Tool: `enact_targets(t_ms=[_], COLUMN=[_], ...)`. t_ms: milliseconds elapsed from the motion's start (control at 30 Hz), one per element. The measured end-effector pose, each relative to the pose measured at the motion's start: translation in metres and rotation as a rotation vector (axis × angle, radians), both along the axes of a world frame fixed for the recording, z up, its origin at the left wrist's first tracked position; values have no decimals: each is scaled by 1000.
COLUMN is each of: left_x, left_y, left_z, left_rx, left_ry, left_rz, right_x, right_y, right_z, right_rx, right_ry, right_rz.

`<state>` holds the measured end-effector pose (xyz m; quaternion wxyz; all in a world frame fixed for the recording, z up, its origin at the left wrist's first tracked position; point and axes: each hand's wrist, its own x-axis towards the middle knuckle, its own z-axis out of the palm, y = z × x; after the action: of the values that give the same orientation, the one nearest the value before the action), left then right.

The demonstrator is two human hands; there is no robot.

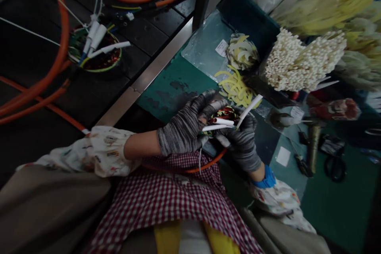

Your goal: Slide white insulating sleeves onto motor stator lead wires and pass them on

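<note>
Both my hands wear grey knit gloves and meet over my lap at the table's edge. My left hand [184, 125] is closed around a small round coil part [224, 114] with red and green windings. My right hand [241, 139] grips the same part from the other side, fingers curled. Three white sleeve tubes [222, 122] stick out of the part between my hands, one angled up to the right. An orange cable [208, 163] loops under my hands across a red checked apron.
A green table top [175, 87] carries yellow sleeve pieces [236, 89], a bundle of white tubes [300, 63], yellow tube bundles [327, 4], scissors [335, 166] and tools. On the dark floor at left lie another coil with white sleeves [97, 47] and thick orange cables [56, 59].
</note>
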<state>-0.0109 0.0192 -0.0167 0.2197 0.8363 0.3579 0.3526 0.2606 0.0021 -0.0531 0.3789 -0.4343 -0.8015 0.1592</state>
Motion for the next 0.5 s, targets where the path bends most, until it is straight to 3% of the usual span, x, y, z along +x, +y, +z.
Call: enact_targets(t_ms=[100,200,300,400,500], left_x=[2,1,-12,-31,-43], left_y=[-3,2,24,53,64], left_z=[2,0,-9,-12,0], left_rx=[-2,-74,-171,-275,-195], left_ry=[-1,-8,-18,33,169], left_rz=[14,49,51,-30,103], right_x=[-6,-11,-15,-23,-35], right_y=[-8,-4,17,46,69], right_z=[0,9,18,22,21], right_rx=[-54,-182,-248,-285,-301], right_ry=[32,9,-41,-69,-64], right_rz=[-88,-89,-23,56,81])
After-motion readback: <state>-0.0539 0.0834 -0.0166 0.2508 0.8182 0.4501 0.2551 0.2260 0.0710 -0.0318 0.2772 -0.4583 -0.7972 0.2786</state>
